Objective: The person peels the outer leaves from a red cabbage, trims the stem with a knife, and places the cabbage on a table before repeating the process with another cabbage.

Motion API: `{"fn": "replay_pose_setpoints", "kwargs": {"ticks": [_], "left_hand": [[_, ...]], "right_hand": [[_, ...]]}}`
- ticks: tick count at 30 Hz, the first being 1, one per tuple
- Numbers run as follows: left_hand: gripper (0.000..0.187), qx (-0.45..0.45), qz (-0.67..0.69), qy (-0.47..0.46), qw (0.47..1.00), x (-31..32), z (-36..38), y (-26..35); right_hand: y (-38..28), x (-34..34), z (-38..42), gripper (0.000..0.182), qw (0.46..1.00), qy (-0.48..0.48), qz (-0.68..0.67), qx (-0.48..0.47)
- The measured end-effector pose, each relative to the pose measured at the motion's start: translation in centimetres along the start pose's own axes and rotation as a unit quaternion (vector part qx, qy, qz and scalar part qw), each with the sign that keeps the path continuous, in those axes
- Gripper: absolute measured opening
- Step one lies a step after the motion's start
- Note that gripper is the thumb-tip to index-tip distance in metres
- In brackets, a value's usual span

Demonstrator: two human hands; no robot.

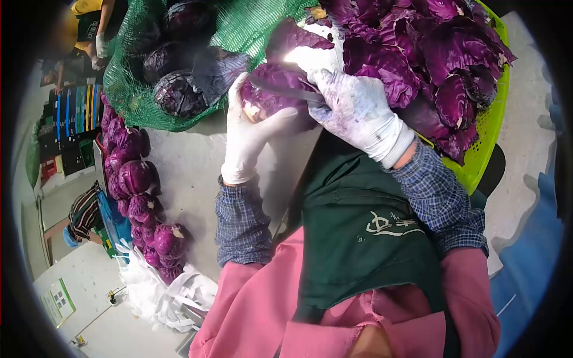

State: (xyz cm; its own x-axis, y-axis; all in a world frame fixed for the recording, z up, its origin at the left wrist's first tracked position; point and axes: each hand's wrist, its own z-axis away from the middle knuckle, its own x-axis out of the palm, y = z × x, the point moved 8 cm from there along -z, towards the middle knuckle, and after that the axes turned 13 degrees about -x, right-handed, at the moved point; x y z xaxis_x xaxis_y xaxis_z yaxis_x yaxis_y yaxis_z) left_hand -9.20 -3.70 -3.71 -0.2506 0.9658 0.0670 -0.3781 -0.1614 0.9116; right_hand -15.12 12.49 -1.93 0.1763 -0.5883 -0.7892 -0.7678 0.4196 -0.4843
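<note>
Left hand (243, 143) cups cabbage (273, 102) from near left, right hand (353, 110) grips knife (283, 89) at right, blade pointing left over cabbage

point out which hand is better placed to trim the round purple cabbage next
Right, I'd judge: the white-gloved right hand grips the narrow grey-bladed knife across the cabbage, while the white-gloved left hand supports its side.

A person (85, 210) in a stripy top and a blue cap (70, 237) is showing at the left, and another person (89, 25) is wearing yellow and black. A green-edged sign (59, 302) is showing low down, and a blue sheet (528, 268) is spreading at the right.
</note>
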Motion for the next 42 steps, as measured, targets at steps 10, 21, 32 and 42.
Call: {"fn": "replay_pose_setpoints", "kwargs": {"ticks": [10, 21, 32, 42], "left_hand": [[0.104, 0.031, -0.123, 0.007, 0.992, 0.2, -0.4, 0.8], [0.107, 0.045, -0.358, -0.005, 0.933, 0.6, -2.9, 2.3], [0.085, 0.021, -0.32, -0.038, 0.946, 2.1, -4.4, 2.6], [0.108, 0.015, -0.19, -0.028, 0.981, -0.2, -2.0, 1.7]], "right_hand": [[6.5, -4.6, 1.5, 0.02, 0.977, 0.156, -0.137, 0.048], [2.6, -2.1, -4.8, 0.057, 0.983, -0.055, -0.114, -0.136], [1.0, -2.2, -5.4, 0.028, 0.984, -0.091, 0.088, -0.127], [11.6, -2.2, -0.2, 0.059, 0.914, 0.121, -0.341, 0.183]]}}
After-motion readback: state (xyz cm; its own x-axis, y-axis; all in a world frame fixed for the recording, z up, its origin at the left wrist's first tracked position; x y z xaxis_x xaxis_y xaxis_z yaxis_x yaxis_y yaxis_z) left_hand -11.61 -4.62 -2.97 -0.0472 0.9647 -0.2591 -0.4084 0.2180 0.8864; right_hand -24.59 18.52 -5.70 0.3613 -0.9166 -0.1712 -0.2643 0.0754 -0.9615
